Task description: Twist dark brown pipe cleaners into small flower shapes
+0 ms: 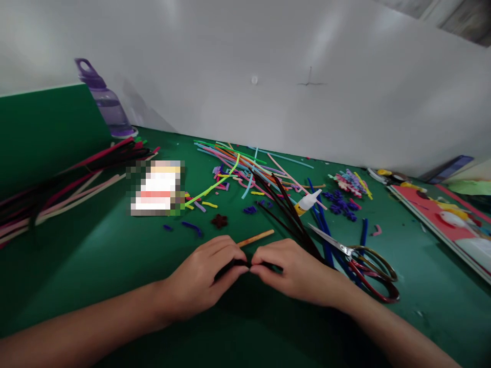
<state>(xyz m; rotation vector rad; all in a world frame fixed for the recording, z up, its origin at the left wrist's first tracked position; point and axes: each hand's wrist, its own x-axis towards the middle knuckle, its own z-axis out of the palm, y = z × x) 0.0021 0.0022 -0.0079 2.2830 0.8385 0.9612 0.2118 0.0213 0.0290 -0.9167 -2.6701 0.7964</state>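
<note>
My left hand [209, 276] and my right hand [287, 268] meet above the table, thumbs and forefingers pinched with the tips almost touching. Something small and dark shows between them, mostly hidden by the fingers. Just beyond my left fingers lies a thin wooden stick [257, 238]. Behind it is a small dark brown flower shape [220, 221] of fuzzy pipe cleaner. Long dark brown pipe cleaners [286, 214] run back from beside my right hand. To the right, scissors [347, 250] lie partly open near my right wrist, over blue pipe cleaners [326, 235].
A white glue bottle [308, 202] lies among coloured pipe cleaners [230, 158] and cut bits. Further right are a purple fuzzy snowflake shape [340, 205] and a red-covered book [441, 220]. On the left stand a purple water bottle [111, 110] and a green panel [49, 133].
</note>
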